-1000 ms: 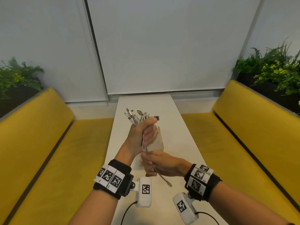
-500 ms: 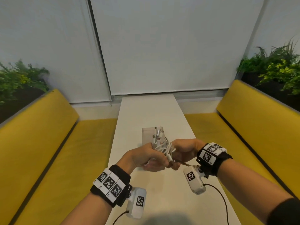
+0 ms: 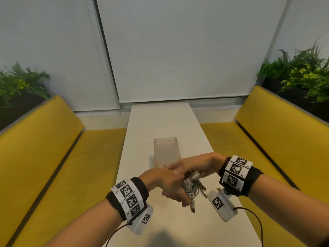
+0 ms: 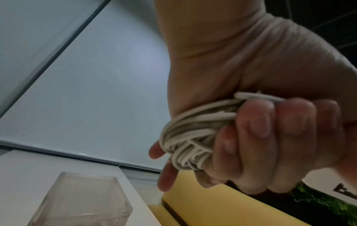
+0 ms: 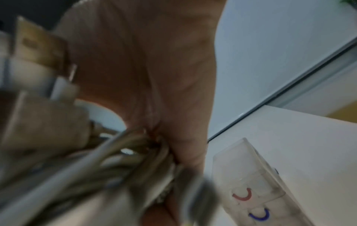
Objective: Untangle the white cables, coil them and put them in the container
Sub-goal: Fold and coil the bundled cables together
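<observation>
A bundle of coiled white cables (image 3: 192,187) is held over the near part of the white table (image 3: 160,122), its plugs pointing down toward me. My left hand (image 3: 175,191) grips the coil (image 4: 189,137) with its fingers (image 4: 260,126) curled round it. My right hand (image 3: 179,167) lies across the top of the left hand, and the cables (image 5: 115,160) run into the crook of its thumb. Two of its fingertips (image 4: 157,152) show behind the coil. The clear plastic container (image 3: 166,150) stands just beyond the hands, with nothing visible inside.
Yellow benches (image 3: 44,157) run along both sides of the narrow table. Planters with greenery (image 3: 302,72) stand behind the backrests. White blinds (image 3: 169,50) close off the far end. The container (image 5: 251,175) bears a red and a blue mark.
Both hands have brought the bundle down and toward me, away from the container. The right hand has crossed over the left, and the plugs now point downward.
</observation>
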{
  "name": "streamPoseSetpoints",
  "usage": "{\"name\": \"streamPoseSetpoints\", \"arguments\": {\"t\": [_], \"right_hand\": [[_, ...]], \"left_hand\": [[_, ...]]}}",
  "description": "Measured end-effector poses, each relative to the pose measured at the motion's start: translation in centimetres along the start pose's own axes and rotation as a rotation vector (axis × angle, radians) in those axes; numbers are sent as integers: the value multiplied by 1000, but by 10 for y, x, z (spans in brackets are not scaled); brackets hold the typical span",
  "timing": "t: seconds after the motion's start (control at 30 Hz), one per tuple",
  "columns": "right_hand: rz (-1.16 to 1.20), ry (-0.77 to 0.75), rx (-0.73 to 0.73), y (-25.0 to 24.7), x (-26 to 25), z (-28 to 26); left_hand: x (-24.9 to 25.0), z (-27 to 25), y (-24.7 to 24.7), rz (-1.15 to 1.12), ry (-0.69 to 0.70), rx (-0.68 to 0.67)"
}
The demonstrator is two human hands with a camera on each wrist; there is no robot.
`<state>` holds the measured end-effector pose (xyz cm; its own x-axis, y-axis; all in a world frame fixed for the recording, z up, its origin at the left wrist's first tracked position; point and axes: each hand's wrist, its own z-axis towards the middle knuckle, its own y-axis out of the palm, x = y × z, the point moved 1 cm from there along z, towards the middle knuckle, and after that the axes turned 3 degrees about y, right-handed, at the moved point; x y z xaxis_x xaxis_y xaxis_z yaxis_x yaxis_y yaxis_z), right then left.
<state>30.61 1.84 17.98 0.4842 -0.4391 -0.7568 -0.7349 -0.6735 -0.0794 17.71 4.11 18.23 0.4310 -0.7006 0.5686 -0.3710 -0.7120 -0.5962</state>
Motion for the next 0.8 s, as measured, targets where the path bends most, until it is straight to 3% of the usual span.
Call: {"name": "streamPoseSetpoints", "arguments": {"t": [0.17, 0.3, 0.47, 0.67, 0.8], "right_hand": [[-233, -7, -51, 4, 1, -10], [-353, 70, 7, 5, -4, -11], [-143, 26, 88, 4, 6, -11], [125, -70, 177, 7, 22, -8], [232, -160, 313, 8, 26, -17]], "left_hand": [[3, -2, 0, 81, 32, 8], [0, -1, 1, 172, 20, 67], [-8, 0, 0, 272, 43, 211], [-18, 6, 1, 465, 170, 312], [-31, 12, -5, 572, 300, 572]]}}
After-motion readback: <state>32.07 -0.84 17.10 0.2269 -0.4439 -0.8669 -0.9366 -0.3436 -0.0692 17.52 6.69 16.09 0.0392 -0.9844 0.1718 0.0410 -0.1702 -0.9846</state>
